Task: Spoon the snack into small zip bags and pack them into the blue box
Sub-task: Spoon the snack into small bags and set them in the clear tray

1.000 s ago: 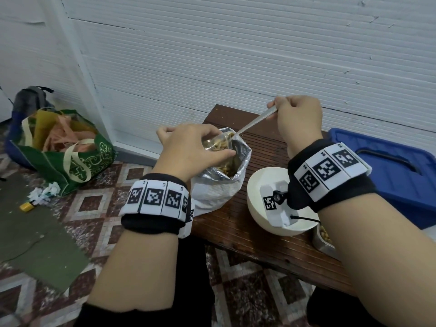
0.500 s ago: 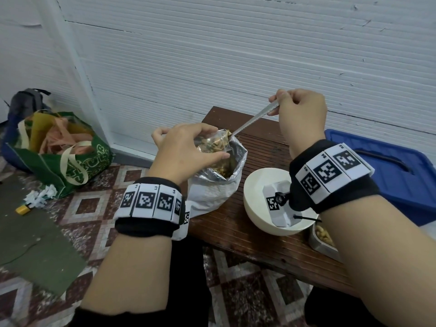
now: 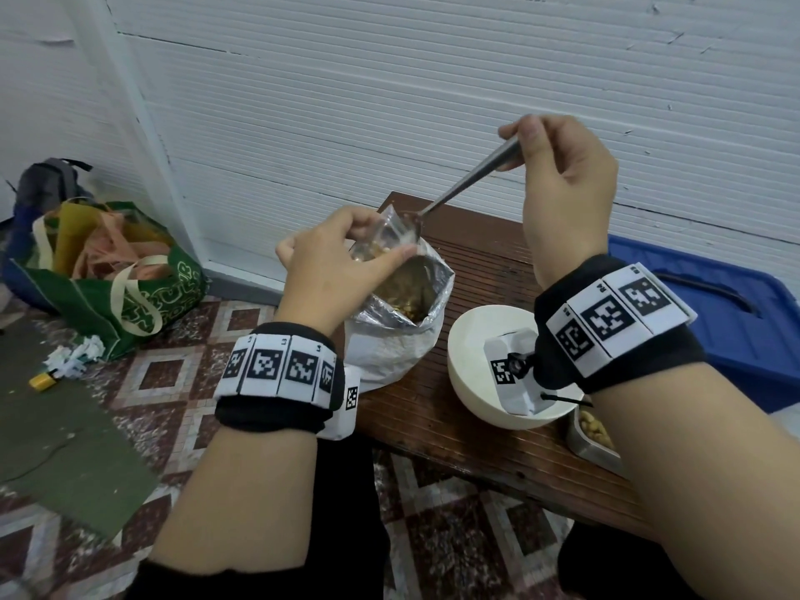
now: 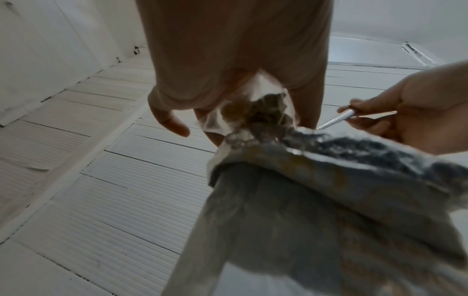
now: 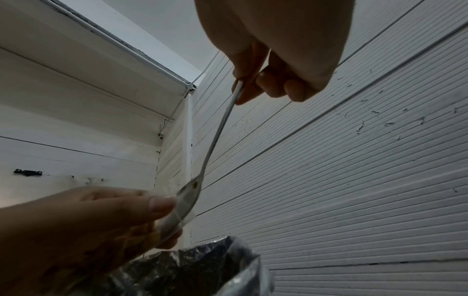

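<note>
My left hand (image 3: pixel 333 270) pinches a small clear zip bag (image 3: pixel 381 238) with snack in it, just above the open silver snack pouch (image 3: pixel 398 322) on the wooden bench. My right hand (image 3: pixel 558 175) grips the end of a metal spoon (image 3: pixel 467 179), raised and tilted steeply down. The spoon bowl (image 5: pixel 187 196) sits inside the mouth of the zip bag (image 5: pixel 177 212). From the left wrist, the zip bag (image 4: pixel 250 112) shows brown snack pieces under my fingers, with the silver pouch (image 4: pixel 329 190) below. The blue box (image 3: pixel 714 305) lies lid-on at the right.
A white bowl (image 3: pixel 472 339) stands on the bench (image 3: pixel 454 426) beside the pouch, and a metal tin of nuts (image 3: pixel 595 430) shows under my right forearm. A green shopping bag (image 3: pixel 117 275) and paper scraps lie on the tiled floor at left. A white ribbed wall is close behind.
My right hand has risen and tipped the spoon more steeply into the zip bag. My left hand has lifted the zip bag slightly above the pouch.
</note>
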`<state>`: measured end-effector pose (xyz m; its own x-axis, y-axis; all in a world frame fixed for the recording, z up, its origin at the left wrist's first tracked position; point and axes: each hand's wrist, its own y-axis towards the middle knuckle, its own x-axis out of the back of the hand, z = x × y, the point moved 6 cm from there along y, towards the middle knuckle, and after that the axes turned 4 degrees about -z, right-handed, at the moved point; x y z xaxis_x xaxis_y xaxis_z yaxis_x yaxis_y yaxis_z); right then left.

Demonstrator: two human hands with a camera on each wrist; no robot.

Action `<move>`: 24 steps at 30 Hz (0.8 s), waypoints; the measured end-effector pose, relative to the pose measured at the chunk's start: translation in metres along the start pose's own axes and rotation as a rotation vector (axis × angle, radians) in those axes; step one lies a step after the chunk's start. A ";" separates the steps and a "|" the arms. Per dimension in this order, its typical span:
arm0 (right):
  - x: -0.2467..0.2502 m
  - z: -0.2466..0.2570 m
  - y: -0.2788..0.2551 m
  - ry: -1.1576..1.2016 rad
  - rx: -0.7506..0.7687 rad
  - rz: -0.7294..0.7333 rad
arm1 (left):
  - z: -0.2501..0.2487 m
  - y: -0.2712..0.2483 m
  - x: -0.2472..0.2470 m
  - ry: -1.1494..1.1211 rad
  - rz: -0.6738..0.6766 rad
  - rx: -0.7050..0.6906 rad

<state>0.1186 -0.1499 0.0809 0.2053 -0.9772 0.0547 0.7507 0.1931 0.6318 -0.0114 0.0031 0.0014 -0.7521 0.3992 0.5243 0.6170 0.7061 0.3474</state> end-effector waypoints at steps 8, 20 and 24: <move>0.021 -0.002 -0.003 -0.034 0.013 -0.213 | 0.021 0.003 0.003 -0.093 0.032 0.072; -0.029 -0.027 -0.070 -0.460 0.241 0.360 | 0.019 -0.001 0.002 -0.081 0.093 0.083; -0.026 -0.040 -0.068 -0.485 0.052 0.360 | 0.020 0.000 0.002 -0.094 0.090 0.091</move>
<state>0.0872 -0.1343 0.0050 0.1215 -0.7824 0.6108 0.6530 0.5264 0.5445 -0.0173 0.0153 -0.0132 -0.7157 0.5132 0.4737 0.6625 0.7136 0.2279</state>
